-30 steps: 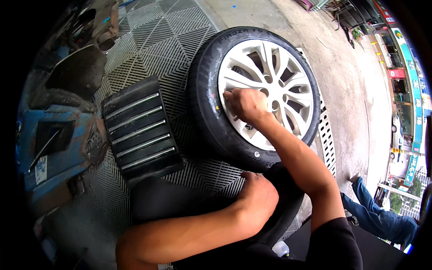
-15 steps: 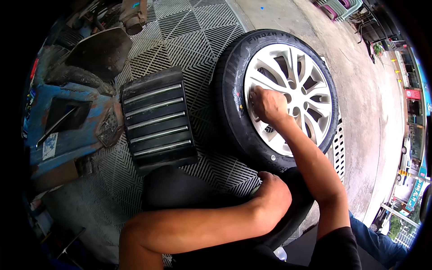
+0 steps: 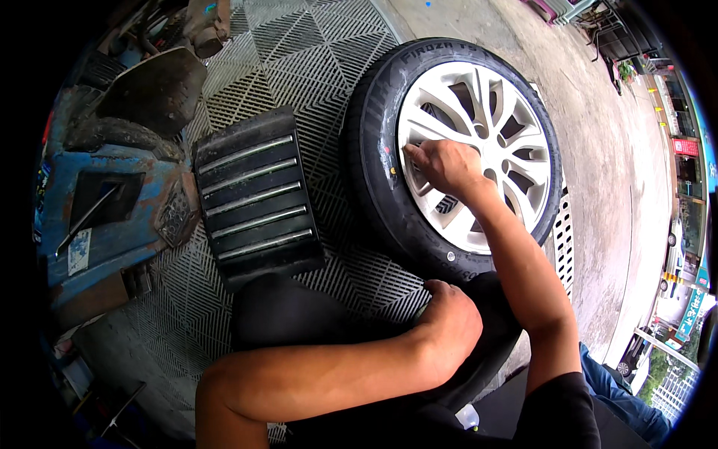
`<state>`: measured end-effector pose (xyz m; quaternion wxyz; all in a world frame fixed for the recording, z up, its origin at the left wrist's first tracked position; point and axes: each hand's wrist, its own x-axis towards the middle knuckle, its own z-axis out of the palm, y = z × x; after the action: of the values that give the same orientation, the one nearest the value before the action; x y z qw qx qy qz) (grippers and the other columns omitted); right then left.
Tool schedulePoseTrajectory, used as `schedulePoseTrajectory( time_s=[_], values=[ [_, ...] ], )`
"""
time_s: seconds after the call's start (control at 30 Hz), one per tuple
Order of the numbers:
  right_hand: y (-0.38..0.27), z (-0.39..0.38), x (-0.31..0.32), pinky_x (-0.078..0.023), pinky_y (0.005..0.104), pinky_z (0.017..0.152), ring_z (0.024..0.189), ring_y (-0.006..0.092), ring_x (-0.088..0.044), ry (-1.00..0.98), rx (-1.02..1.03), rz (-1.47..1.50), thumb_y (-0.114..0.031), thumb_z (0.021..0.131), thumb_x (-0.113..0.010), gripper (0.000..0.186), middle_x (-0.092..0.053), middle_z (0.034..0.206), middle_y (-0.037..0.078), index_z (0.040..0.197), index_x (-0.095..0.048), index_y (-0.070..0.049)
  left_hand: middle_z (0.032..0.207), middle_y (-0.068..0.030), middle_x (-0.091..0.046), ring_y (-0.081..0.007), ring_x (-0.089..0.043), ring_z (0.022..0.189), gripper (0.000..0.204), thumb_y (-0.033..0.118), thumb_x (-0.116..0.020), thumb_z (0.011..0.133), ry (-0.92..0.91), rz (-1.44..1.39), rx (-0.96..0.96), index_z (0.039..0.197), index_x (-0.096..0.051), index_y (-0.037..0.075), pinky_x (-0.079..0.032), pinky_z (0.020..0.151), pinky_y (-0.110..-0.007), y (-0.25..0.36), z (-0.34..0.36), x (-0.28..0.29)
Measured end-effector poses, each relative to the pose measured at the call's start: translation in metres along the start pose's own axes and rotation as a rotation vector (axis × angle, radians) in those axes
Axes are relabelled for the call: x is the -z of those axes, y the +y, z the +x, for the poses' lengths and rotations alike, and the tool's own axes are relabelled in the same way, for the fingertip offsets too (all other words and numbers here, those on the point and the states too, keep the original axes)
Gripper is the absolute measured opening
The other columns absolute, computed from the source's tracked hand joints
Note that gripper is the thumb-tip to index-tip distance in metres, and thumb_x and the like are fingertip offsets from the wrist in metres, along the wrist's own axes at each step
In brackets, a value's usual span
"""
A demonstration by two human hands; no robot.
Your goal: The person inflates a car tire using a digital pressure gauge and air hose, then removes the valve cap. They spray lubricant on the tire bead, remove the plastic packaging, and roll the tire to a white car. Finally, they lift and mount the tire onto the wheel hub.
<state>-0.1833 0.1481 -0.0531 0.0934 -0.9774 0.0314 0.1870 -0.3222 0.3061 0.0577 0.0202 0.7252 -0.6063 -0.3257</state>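
Note:
A car wheel (image 3: 490, 153), a black tyre (image 3: 372, 161) on a silver multi-spoke rim, lies in front of me. My right hand (image 3: 449, 166) reaches over the spokes to the rim's left edge. Its thumb and fingers are closed together there beside the tyre's inner edge; whatever they pinch is too small or hidden to name. Closer to me, my left hand (image 3: 452, 322) rests over my dark-clad leg with its fingers curled. A bit of something greenish shows beside those fingers, but I cannot make out what it is.
A black ribbed pad (image 3: 258, 198) with metallic strips stands left of the wheel. Beyond it is a worn blue machine (image 3: 112, 194) with a dark paddle-shaped plate (image 3: 153, 90). Grey slatted floor tiles (image 3: 310, 45) meet concrete (image 3: 591, 150) on the right. A person's jeans (image 3: 624, 400) show lower right.
My right hand stays at the rim's left edge, its thumb now lifted more into sight. The whole view has shifted slightly, and my left hand keeps its place on the leg.

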Motion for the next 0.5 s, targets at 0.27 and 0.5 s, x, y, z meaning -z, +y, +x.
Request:
schedulePoseTrajectory(
  time_s=[0.27, 0.5],
  values=[
    [0.011, 0.003, -0.010, -0.055, 0.0500, 0.079, 0.086, 0.0412, -0.071, 0.062, 0.012, 0.005, -0.038, 0.101, -0.057, 0.032, -0.073, 0.086, 0.020, 0.101, -0.070, -0.009, 0.108, -0.0086, -0.075, -0.0264, -0.069, 0.107, 0.025, 0.021, -0.070, 0.090, 0.017, 0.007, -0.021, 0.110, -0.077, 0.008, -0.051, 0.097, -0.045, -0.001, -0.005, 0.002],
    [0.003, 0.008, -0.025, -0.056, 0.0504, 0.075, 0.084, 0.0415, -0.072, 0.180, 0.024, -0.116, -0.029, 0.102, -0.055, 0.027, -0.072, 0.085, 0.022, 0.096, -0.065, -0.005, 0.088, 0.0002, -0.073, -0.0195, -0.069, 0.092, 0.012, 0.020, -0.070, 0.087, 0.110, 0.061, -0.009, 0.092, -0.079, 0.015, -0.048, 0.082, -0.037, 0.002, -0.009, -0.003]
  ],
)
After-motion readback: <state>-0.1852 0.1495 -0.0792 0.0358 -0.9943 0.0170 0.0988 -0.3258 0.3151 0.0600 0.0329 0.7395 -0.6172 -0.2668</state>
